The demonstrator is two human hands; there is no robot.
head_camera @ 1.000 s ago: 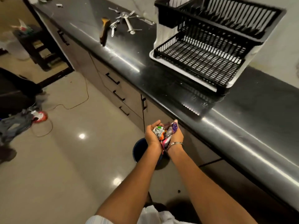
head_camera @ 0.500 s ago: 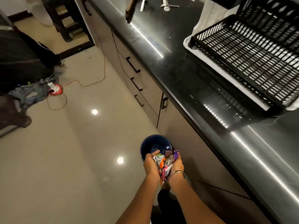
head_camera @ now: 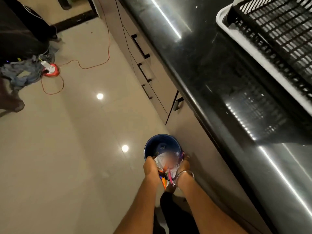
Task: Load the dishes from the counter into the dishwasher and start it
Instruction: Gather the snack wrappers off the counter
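head view: both hands, left and right, cupped shut around wrappers over a blue bin on the floor beside the counter; releasing low would stop spills. no dishes or dishwasher showed.

Bin on the floor beside the cabinets — rack on the counter to the right.
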